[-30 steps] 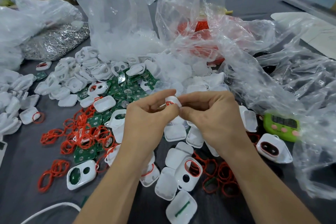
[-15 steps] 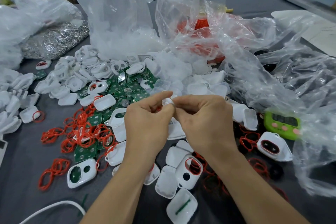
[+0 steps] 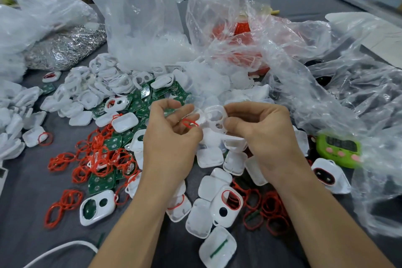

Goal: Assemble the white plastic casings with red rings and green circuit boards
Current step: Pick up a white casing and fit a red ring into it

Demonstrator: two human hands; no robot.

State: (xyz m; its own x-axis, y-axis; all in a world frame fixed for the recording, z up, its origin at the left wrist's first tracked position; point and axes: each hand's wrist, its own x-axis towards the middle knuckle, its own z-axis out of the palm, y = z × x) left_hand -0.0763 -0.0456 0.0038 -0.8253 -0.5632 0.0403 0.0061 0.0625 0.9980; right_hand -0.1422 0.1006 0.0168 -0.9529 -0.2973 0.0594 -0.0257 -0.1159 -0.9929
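Loose red rings [image 3: 95, 159] litter our bench [image 3: 26, 202] at 9 o'clock. At centre, our left hand [image 3: 171, 137] keeps its grip pinched on one red ring [image 3: 190, 123]. Our right hand [image 3: 261, 130] has its grip clamped on a glossy white casing [image 3: 214, 120] with a large opening and small holes.

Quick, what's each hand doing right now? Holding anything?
Left hand: closed, pinching a red ring.
Right hand: closed, holding a white casing.
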